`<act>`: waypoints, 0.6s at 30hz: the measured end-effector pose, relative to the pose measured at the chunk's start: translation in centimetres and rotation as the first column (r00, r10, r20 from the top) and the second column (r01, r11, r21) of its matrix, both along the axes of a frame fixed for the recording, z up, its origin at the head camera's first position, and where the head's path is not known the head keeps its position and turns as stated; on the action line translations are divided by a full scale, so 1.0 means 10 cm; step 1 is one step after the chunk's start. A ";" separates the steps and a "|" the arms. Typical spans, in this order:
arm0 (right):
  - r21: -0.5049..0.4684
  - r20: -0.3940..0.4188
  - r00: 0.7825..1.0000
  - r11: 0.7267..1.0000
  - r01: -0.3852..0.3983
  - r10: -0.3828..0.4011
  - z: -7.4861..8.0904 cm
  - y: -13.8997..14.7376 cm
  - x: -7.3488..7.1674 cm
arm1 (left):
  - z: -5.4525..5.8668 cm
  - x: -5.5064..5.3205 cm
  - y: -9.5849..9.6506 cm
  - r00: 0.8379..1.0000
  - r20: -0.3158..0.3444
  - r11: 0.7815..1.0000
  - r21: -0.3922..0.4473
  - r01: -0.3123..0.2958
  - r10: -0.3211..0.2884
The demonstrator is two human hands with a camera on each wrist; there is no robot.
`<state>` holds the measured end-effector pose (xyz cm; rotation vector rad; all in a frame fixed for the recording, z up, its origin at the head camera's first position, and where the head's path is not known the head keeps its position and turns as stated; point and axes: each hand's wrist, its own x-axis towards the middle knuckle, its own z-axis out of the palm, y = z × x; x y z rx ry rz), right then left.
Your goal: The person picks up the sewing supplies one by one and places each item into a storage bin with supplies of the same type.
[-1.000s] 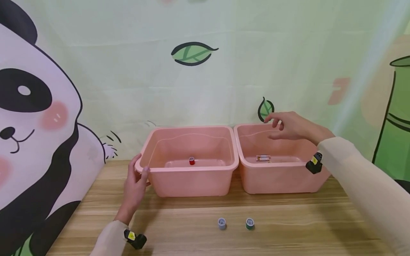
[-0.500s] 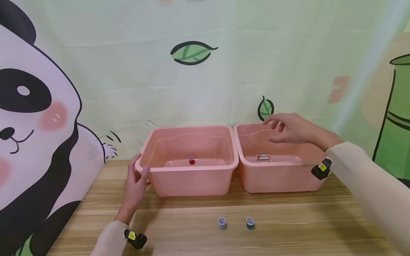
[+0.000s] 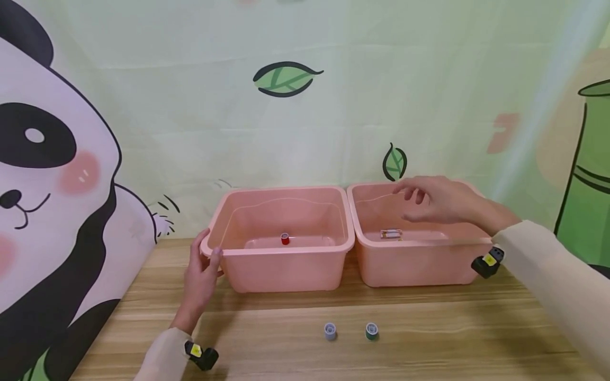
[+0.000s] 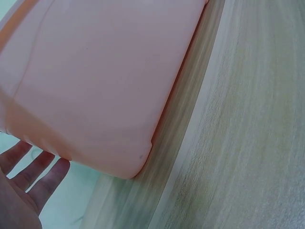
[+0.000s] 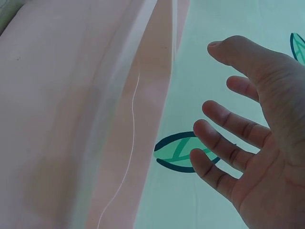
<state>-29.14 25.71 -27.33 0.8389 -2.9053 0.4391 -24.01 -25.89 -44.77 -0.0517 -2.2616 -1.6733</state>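
Note:
My left hand (image 3: 202, 272) holds the front left corner of the left pink bin (image 3: 286, 272), thumb at the front rim and fingers along its side. In the left wrist view the fingertips (image 4: 59, 167) meet the bin's wall. A small red bottle cap (image 3: 285, 239) sits inside that bin. Over the right pink bin (image 3: 424, 264) hovers my right hand (image 3: 440, 200), fingers loosely bent with nothing between them, as the right wrist view also shows. Small batteries (image 3: 391, 234) lie on that bin's floor, partly hidden by the front rim.
On the wooden table (image 3: 267, 338) in front of the bins stand a pale lilac cap (image 3: 330, 332) and a green one (image 3: 371, 331), a little apart. Both bins stand side by side against a printed cloth backdrop (image 3: 190, 106).
My right hand has drawn back slightly to the right and down, over the right bin. The left hand, the bins and the small things stay put.

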 end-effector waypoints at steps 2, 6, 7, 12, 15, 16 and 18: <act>0.011 -0.020 1.000 1.000 0.002 -0.002 0.00 0.00 0.03 | 0.00 0.00 0.00 1.000 -0.002 1.000 -0.001 -0.001 0.001; 0.034 -0.062 0.998 0.999 0.000 0.002 -0.01 0.00 0.09 | 0.00 -0.01 0.00 1.000 -0.004 1.000 -0.002 -0.001 0.001; 0.041 -0.074 0.997 0.999 -0.001 0.004 -0.01 -0.01 0.10 | 0.00 -0.01 0.00 1.000 -0.003 1.000 -0.002 0.000 0.000; 0.064 -0.130 0.991 0.998 -0.023 0.031 -0.02 -0.01 0.15 | 0.00 0.00 0.00 1.000 0.006 1.000 -0.001 0.006 -0.006; 0.073 -0.156 0.987 0.997 -0.037 0.048 -0.02 -0.02 0.19 | 0.00 0.00 0.00 1.000 0.011 1.000 0.003 0.009 -0.009; 0.075 -0.163 0.985 0.996 -0.042 0.054 -0.02 -0.01 0.21 | 0.00 -0.01 0.00 1.000 0.013 1.000 0.005 0.010 -0.010; 0.078 -0.175 0.982 0.995 -0.055 0.068 -0.03 -0.01 0.23 | -0.01 -0.01 -0.01 1.000 0.019 1.000 0.008 0.008 -0.009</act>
